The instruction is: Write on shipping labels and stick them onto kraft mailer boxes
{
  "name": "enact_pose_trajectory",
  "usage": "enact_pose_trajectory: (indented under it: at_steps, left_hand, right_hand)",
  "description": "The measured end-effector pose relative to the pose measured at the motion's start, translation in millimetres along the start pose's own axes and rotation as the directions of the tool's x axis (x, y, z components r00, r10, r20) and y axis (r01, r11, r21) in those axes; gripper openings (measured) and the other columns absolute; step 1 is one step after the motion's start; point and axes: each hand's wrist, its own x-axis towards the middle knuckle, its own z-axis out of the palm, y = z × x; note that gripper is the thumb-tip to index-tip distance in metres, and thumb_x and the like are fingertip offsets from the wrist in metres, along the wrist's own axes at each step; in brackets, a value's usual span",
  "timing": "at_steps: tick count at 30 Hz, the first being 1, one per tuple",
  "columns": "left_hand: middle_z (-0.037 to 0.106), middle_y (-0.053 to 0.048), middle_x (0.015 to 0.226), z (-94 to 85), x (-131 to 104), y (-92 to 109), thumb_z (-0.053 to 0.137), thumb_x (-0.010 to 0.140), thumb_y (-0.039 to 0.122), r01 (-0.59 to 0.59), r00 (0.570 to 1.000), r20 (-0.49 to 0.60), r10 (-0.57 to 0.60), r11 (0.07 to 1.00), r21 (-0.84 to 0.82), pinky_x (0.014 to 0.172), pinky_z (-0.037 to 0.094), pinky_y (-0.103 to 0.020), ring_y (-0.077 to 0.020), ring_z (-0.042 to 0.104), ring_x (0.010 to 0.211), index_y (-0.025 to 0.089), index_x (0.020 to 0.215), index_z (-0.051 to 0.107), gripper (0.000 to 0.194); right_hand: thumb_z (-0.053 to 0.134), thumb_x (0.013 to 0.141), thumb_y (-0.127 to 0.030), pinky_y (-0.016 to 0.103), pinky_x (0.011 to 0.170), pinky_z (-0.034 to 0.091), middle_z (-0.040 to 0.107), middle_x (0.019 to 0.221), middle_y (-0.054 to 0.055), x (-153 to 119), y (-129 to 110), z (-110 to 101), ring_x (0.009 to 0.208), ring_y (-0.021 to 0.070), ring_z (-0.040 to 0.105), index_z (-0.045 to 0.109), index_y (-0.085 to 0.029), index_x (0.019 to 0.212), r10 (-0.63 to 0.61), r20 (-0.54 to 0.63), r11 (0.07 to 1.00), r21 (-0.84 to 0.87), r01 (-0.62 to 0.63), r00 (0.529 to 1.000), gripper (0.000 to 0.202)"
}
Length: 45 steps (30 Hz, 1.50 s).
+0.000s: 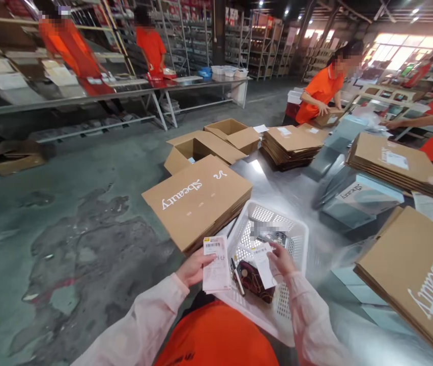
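Observation:
My left hand (pixel 196 268) grips a stack of white printed labels (pixel 216 277) by its left edge, beside the near left rim of a white perforated basket (pixel 303 239). Over the basket, my right hand (pixel 282 260) pinches one white slip (pixel 264 267) with a yellow mark and print at its top. Inside the basket lie a black-and-white pen (pixel 238 277), a dark patterned pouch (pixel 252 279) and a flat item (pixel 273 235) behind them. The slip hides part of the pouch.
Flattened cartons (pixel 197 198) lie beyond my left hand, with open boxes (pixel 193 148) behind. More carton stacks (pixel 414 274) and blue-grey boxes (pixel 365 201) stand on the metal table (pixel 296 190) at right. A person (pixel 321 94) handles a box across the table.

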Motion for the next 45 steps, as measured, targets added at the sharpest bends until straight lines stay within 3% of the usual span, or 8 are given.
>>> enact_pose_trajectory:
  at_steps: [6,12,17,24,30,45]
  left_hand:
    - [0.074,-0.012,0.088,12.1,26,-20,0.066,0.073,0.007,0.202,0.976,0.106,-0.191,0.974,-0.1,0.1,0.042,-0.045,-0.028,0.068,0.097,0.008,0.094,0.066,0.021]
    - [0.074,-0.015,0.092,23.0,47,-38,0.059,0.075,0.004,0.213,0.975,0.084,-0.205,0.972,-0.099,0.101,0.042,-0.046,-0.0301,0.065,0.105,0.006,0.095,0.066,0.021]
    - [0.074,-0.012,0.092,15.8,47,-27,0.06,0.074,0.001,0.147,0.988,0.052,-0.142,0.984,-0.098,0.102,0.042,-0.044,-0.0263,0.068,0.096,0.009,0.094,0.067,0.023]
    - [0.074,-0.014,0.09,20.9,44,-10,0.061,0.074,0.003,0.124,0.991,0.059,-0.119,0.989,-0.083,0.099,0.044,-0.042,-0.0259,0.069,0.093,0.007,0.093,0.067,0.02]
    - [0.075,-0.011,0.088,9.6,39,1,0.06,0.074,0.001,0.112,0.994,0.021,-0.11,0.989,-0.101,0.096,0.046,-0.039,-0.0226,0.07,0.086,0.008,0.091,0.067,0.02]
    - [0.074,-0.012,0.091,12.8,36,0,0.062,0.073,0.001,0.128,0.991,0.061,-0.122,0.984,-0.122,0.098,0.044,-0.04,-0.0244,0.07,0.09,0.008,0.095,0.066,0.023]
  right_hand:
    - [0.061,0.064,-0.045,0.028,0.047,0.041,0.066,0.063,0.007,-18,-14,2,0.053,0.0181,0.056,0.068,-0.013,0.081,0.009,0.097,0.948,0.315,-0.039,0.995,0.037]
    - [0.067,0.061,-0.051,0.027,0.045,0.038,0.06,0.052,0.002,-33,-41,14,0.048,0.0148,0.051,0.069,-0.015,0.078,-0.019,0.111,0.874,0.484,-0.038,0.994,0.04]
    - [0.07,0.057,-0.051,0.026,0.044,0.039,0.063,0.056,0.003,-36,-47,10,0.048,0.0145,0.052,0.069,-0.014,0.081,0.022,0.092,0.833,0.548,-0.069,0.996,0.044]
    - [0.072,0.055,-0.056,0.026,0.044,0.04,0.061,0.054,0.001,-35,-52,9,0.046,0.0128,0.049,0.067,-0.016,0.072,0.027,0.067,0.811,0.582,-0.061,0.997,0.044]
    - [0.072,0.056,-0.059,0.026,0.045,0.041,0.059,0.053,0.0,-38,-49,5,0.048,0.0127,0.05,0.066,-0.016,0.07,0.019,0.078,0.8,0.596,-0.062,0.997,0.045]
    - [0.071,0.061,-0.059,0.024,0.046,0.038,0.055,0.054,-0.002,-45,-56,-2,0.049,0.0105,0.046,0.064,-0.017,0.069,-0.022,0.145,0.759,0.646,-0.078,0.989,0.044]
